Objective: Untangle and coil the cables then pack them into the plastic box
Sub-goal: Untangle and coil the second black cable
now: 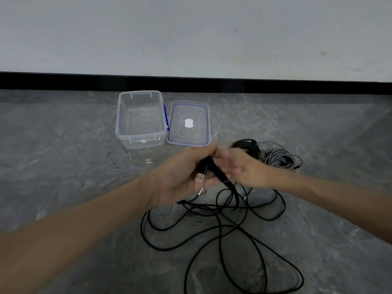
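Nearest to you, the loose black cable (206,207) lies in wide crossing loops on the floor (63,166). It looks light, soft and a little springy, so the loops may slip. Your left hand (182,177) curls its fingers around a folded bundle of it. Hold it there, near the USB plug (200,177). Your right hand (244,166) is blurred, so I cannot tell how its fingers are. Farther right lie a black coil (248,145) and a grey coil (280,158). Near the floor's far edge the plastic box (140,135) stands open with nothing inside, its lid (188,111) just beside it.
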